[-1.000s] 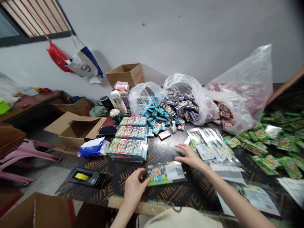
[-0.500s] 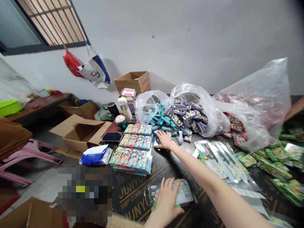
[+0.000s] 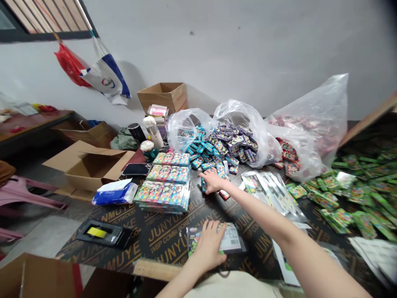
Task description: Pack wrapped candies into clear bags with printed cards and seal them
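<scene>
My left hand [image 3: 208,245] lies flat, fingers spread, on a clear flat packet with a colourful card inside [image 3: 231,239] near the table's front edge. My right hand [image 3: 212,180] is stretched out to the middle of the table, fingers closed over a few small blue and red packets [image 3: 223,193] at the edge of the spilled pile [image 3: 217,151]. Stacks of colourful boxed sets [image 3: 166,182] stand just left of that hand. A fan of clear flat packets [image 3: 268,188] lies to its right.
Three clear plastic bags [image 3: 313,124] of small packets lie at the back. Green packets [image 3: 350,194] cover the right side. Open cardboard boxes [image 3: 89,165], a tissue pack [image 3: 113,192], a phone [image 3: 136,169], bottles [image 3: 151,132] and a black tray [image 3: 104,234] sit to the left.
My right hand went from the clear packets to the blue packet pile and drew a few back toward me. My left hand moved onto the flat packet and stays pressed there.
</scene>
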{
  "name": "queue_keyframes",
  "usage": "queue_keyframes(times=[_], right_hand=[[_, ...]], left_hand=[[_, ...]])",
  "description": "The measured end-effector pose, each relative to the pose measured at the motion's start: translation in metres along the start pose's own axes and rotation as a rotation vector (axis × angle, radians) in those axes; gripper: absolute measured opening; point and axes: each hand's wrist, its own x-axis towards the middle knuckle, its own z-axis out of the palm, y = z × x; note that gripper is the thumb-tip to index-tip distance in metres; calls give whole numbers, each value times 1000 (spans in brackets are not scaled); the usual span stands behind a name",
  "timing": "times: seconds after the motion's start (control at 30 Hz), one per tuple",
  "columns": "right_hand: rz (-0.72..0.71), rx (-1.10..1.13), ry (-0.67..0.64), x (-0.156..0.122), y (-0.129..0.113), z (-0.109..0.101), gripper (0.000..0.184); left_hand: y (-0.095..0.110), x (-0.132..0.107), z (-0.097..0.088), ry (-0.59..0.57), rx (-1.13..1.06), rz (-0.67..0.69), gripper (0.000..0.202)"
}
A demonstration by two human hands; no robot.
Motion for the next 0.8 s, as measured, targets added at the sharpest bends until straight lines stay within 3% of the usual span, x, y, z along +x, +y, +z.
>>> queue_keyframes(times=[0.1,0.2,0.27,0.33,0.47,0.6,0.67,0.8], right_hand=[[-7,566,181,-32,-16,-5,82],[-44,1081,281,-86,-33,-1,93],[-54,1223,301,-124,-45,6,97],[-34,1192,315,-157,-56,12,93],[58,795,386,-203,-67,9,85],[98,447,406,-227,-64,1,76],[175,340,463,-236,-56,4,72],[310,185,478,-249,-38,20,68]], left_hand=[[1,1,-12,132,-250,-68,83],[6,7,-30,232,-874,-266,65],[14,13,-39,179,-1269,-349,62],[24,20,-43,146,-1418,-388,51],[41,30,-32,115,-1281,-407,34],[42,29,-17,55,-985,-249,36],[34,24,-14,88,-691,-127,46],[11,10,-8,108,-34,73,96]])
